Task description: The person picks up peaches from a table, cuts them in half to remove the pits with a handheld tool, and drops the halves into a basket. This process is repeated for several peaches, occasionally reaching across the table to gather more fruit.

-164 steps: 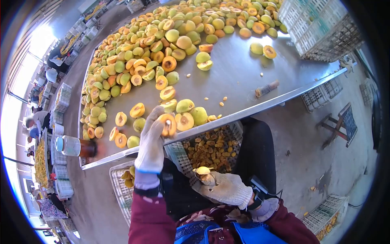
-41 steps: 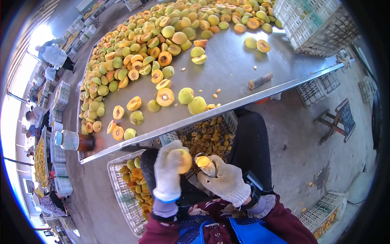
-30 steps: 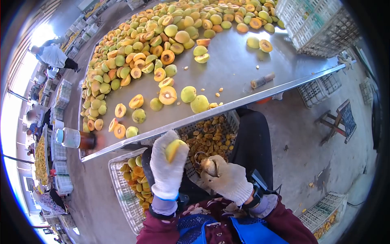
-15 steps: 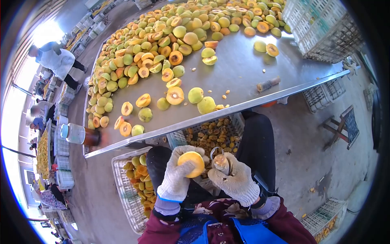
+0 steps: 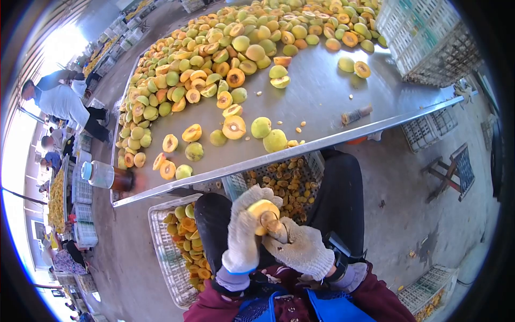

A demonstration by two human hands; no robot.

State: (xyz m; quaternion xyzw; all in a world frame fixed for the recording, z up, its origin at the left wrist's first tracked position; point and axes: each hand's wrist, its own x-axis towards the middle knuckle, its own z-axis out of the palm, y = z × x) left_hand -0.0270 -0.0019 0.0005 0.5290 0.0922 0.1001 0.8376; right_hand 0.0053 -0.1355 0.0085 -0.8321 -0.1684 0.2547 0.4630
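Observation:
My left hand (image 5: 242, 236), in a whitish knit glove, holds a yellow peach half (image 5: 258, 207) with its cut face toward my right hand. In my gloved right hand (image 5: 303, 249) is a pitting tool (image 5: 277, 229) with a thick round handle. Its working end meets the cut face of the peach half; the metal loop is mostly hidden there. Both hands are over my lap. Beneath them, between my knees, a crate (image 5: 234, 185) contains brown pits and scraps. Beside my left leg, a white crate (image 5: 159, 236) contains peach halves.
A metal table (image 5: 316, 102) in front bears a large heap of peach halves (image 5: 214, 59). On it lie a wrapped handle (image 5: 357, 115) and a plastic crate (image 5: 429, 43). A jar of dark liquid (image 5: 110, 176) stands left. A stool (image 5: 453, 172) is at right; a person (image 5: 61, 102) bends at far left.
My hands have come together. The pitting tool has gone from beside the peach half to its cut face, which has turned toward my right hand. The person at far left has bent over.

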